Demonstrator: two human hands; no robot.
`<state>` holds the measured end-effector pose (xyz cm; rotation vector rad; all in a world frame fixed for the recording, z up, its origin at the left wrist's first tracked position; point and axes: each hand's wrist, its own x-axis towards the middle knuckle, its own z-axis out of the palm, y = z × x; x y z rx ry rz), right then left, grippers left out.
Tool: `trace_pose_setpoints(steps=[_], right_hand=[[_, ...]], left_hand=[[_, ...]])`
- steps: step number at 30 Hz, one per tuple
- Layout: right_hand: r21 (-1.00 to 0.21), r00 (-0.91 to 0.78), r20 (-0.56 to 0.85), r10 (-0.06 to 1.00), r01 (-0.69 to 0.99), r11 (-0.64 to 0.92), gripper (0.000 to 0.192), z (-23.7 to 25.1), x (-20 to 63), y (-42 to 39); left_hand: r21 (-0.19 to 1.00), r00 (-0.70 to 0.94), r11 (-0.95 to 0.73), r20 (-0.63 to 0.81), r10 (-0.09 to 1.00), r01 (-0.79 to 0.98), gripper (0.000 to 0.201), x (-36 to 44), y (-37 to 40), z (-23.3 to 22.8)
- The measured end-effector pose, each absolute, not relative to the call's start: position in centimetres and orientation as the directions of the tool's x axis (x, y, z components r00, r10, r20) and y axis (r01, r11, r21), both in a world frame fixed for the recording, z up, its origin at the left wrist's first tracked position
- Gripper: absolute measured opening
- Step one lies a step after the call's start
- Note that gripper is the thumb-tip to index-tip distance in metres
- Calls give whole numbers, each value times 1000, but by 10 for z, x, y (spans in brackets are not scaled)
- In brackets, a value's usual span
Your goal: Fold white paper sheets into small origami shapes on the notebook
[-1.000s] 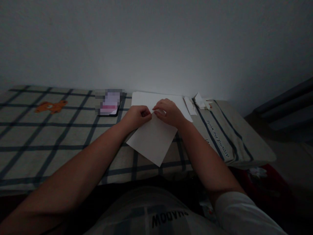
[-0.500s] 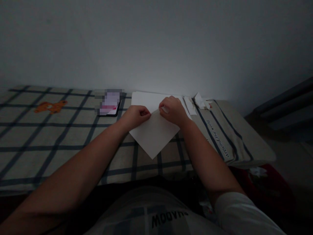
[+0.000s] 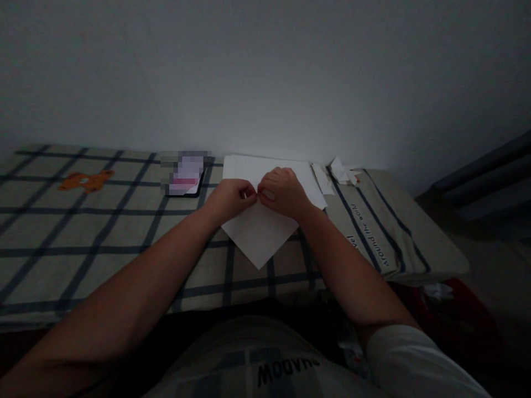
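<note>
A white sheet of paper [image 3: 260,237] lies with one pointed corner toward me, over the checked cloth. My left hand [image 3: 234,198] pinches the sheet's upper part between thumb and fingers. Close against its fingertips, my right hand [image 3: 284,190] is also closed in a pinch on the paper. Both hands hide the sheet's upper edge and sides, so its folds there cannot be made out. Behind them lies a stack of white paper [image 3: 243,166], partly covered by the hands.
A phone [image 3: 188,174] with its screen lit lies to the left. Further left is an orange bear-shaped piece [image 3: 86,181]. Torn paper scraps [image 3: 340,171] lie right of the stack. The checked tablecloth [image 3: 124,232] covers the table, which meets a wall [image 3: 265,77]. A red container [image 3: 468,315] stands below right.
My right hand has moved left along the paper until its fingertips meet those of my left hand. My left hand and the sheet have barely shifted.
</note>
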<state>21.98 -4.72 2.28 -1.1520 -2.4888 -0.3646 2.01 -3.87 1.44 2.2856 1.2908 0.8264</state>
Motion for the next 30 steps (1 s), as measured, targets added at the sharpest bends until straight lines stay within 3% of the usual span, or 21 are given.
trace_pose_setpoints(steps=[12,30], right_hand=[[7,-523,476,707,806,592,11,21,223,-45],[-81,-249,606,755,925,371,9,17,253,-29]], left_hand=[[579,416,-514,306,856,632,13,21,-40,16],[599,383,-440,229,895,669,17,15,-37,17]])
